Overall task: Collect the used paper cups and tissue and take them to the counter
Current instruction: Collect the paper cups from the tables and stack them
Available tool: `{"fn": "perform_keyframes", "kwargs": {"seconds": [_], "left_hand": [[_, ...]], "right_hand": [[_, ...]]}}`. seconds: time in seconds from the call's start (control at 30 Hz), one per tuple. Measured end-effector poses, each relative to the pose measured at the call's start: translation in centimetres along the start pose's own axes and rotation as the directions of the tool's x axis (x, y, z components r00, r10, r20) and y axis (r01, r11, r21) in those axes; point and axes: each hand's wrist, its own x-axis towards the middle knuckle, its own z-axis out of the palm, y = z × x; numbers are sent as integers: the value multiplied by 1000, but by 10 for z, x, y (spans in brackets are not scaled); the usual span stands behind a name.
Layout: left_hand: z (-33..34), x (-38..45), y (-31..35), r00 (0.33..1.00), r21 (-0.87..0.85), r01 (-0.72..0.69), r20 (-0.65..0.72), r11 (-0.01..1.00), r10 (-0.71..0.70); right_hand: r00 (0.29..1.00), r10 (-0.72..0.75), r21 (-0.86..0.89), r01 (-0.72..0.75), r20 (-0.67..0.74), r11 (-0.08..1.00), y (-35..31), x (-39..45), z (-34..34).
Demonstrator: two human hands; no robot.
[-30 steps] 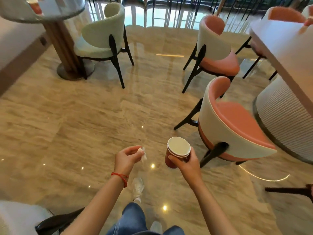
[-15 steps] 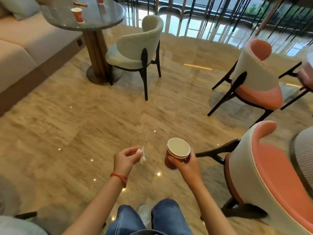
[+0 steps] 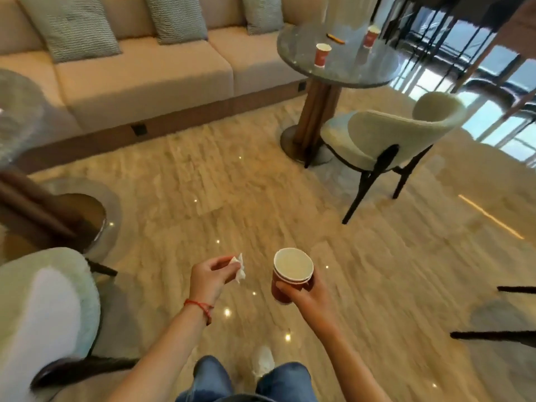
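Cups (image 3: 322,55) stand on round table (image 3: 342,71) beside sofa (image 3: 145,74), marble floor (image 3: 261,184).

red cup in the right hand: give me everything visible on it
The red cup looks like paper: red outer wall, pale rim, pale inside, with no liquid visible. Two rims show close together at the top, so it appears to be nested cups rather than one. It is held roughly upright, mouth up, over the floor. The right hand grips it from the side, thumb across the front wall, fingers round the back. Nothing else touches it.
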Motion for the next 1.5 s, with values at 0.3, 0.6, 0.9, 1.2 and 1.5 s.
{"fn": "perform_keyframes", "kwargs": {"seconds": [0.3, 0.6, 0.9, 1.2, 1.5], "left_hand": [[-43, 10, 15, 953, -102, -56, -304, 993, 23], [-85, 77, 41, 915, -173, -74, -403, 982, -2], [-155, 221, 114, 909, -203, -110, -417, 973, 16], [-192, 335, 174, 904, -193, -60, -428, 979, -29], [-200, 479, 232, 864, -200, -106, -503, 974, -9]], "right_hand": [[942, -46, -7, 51, 334, 999, -24, 70, 40], [887, -60, -25, 81, 458, 996, -58, 137, 117], [902, -104, 11, 109, 419, 994, -118, 247, 228], [909, -95, 2, 103, 405, 995, -172, 348, 304], [873, -88, -12, 107, 480, 994, -215, 503, 387]]}}
